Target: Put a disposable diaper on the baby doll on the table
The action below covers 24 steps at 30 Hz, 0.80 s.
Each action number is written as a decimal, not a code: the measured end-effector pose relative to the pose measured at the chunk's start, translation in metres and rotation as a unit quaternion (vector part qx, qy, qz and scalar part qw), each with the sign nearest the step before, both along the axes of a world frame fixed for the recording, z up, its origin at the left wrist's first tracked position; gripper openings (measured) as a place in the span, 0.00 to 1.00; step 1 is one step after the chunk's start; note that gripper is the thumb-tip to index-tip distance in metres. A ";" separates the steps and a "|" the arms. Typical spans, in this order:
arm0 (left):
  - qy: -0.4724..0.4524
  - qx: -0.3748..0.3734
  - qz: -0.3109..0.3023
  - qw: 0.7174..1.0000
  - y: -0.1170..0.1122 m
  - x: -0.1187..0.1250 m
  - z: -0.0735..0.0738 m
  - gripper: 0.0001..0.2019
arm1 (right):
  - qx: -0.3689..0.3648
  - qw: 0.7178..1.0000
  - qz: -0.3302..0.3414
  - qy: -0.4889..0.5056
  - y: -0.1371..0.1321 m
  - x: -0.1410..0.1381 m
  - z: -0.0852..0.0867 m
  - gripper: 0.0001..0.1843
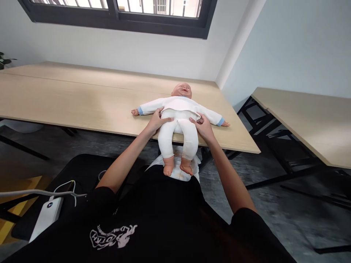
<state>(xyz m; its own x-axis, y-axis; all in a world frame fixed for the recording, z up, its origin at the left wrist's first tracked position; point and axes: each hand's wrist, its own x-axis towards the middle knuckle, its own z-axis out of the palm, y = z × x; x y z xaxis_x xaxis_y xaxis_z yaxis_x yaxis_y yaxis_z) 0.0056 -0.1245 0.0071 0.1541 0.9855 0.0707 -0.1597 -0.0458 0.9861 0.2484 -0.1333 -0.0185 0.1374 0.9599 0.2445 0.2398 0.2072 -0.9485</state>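
A baby doll (179,128) lies on its back at the table's front edge, its arms spread wide and its legs reaching over the edge towards me. It wears a white top (178,103) with blue cuffs; the lower body and legs are white cloth. My left hand (158,120) grips one hip, thumb across the upper thigh. On the opposite hip, my right hand (203,126) holds on the same way, its fingers at the top's hem. Below the doll's feet, a crumpled white sheet (179,174) hangs between the table and my body; I cannot tell what it is.
The light wooden table (82,98) runs along the wall under a window (117,16). Another table (309,117) stands on the right, with a gap between them. On my left, a black chair (82,168) bears a white power bank (48,215) with cables.
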 end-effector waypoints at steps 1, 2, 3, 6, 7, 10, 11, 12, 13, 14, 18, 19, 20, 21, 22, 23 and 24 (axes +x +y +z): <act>0.009 0.009 0.005 1.000 0.000 0.000 0.000 0.42 | -0.001 1.000 -0.001 -0.005 0.000 0.000 0.000 0.47; 0.019 0.019 0.008 1.000 -0.001 0.000 -0.001 0.39 | -0.002 1.000 0.000 -0.009 -0.001 -0.001 0.001 0.47; 0.028 0.028 0.011 0.999 -0.001 0.000 -0.002 0.37 | -0.003 1.000 -0.002 -0.015 -0.001 -0.001 0.001 0.47; 0.053 0.048 0.017 0.997 0.002 -0.002 -0.004 0.33 | -0.002 0.999 -0.024 -0.033 0.000 -0.001 0.001 0.45; 0.059 0.052 0.020 0.997 0.003 -0.002 -0.005 0.33 | -0.001 0.999 -0.035 -0.039 0.002 -0.001 0.001 0.44; 0.076 0.049 0.028 0.995 0.006 -0.004 -0.007 0.33 | 0.003 0.997 -0.054 -0.053 0.005 -0.003 0.000 0.40; 0.084 0.047 0.029 0.995 0.006 -0.005 -0.008 0.33 | 0.005 0.996 -0.061 -0.062 0.003 -0.003 0.000 0.39; 0.094 0.048 0.033 0.994 0.004 -0.007 -0.008 0.33 | 0.015 0.994 -0.072 -0.077 -0.001 -0.004 0.001 0.37; 0.104 0.051 0.040 0.992 0.001 -0.009 -0.009 0.32 | 0.037 0.991 -0.086 -0.100 -0.007 -0.005 0.002 0.35; 0.115 0.056 0.052 0.991 -0.005 -0.011 -0.010 0.31 | 0.071 0.984 -0.103 -0.130 -0.017 -0.005 0.003 0.32; 0.122 0.105 0.123 0.979 -0.052 -0.026 -0.015 0.21 | 0.216 0.931 -0.158 -0.248 -0.081 -0.003 -0.008 0.23; 0.116 0.122 0.147 0.975 -0.067 -0.030 -0.018 0.18 | 0.234 0.920 -0.169 -0.267 -0.099 0.000 -0.016 0.20; 0.105 0.124 0.169 0.972 -0.083 -0.034 -0.021 0.16 | 0.239 0.911 -0.171 -0.291 -0.116 0.003 -0.026 0.18; 0.095 0.117 0.184 0.971 -0.097 -0.037 -0.026 0.15 | 0.234 0.903 -0.153 -0.327 -0.130 0.007 -0.037 0.19; 0.089 0.108 0.193 0.971 -0.108 -0.041 -0.031 0.13 | 0.221 0.892 -0.084 -0.385 -0.142 0.012 -0.049 0.21; 0.086 0.099 0.201 0.971 -0.117 -0.044 -0.037 0.12 | 0.195 0.873 -0.012 -0.447 -0.151 0.016 -0.061 0.23; 0.084 0.086 0.204 0.972 -0.122 -0.047 -0.045 0.12 | 0.168 0.860 0.018 -0.482 -0.158 0.020 -0.073 0.23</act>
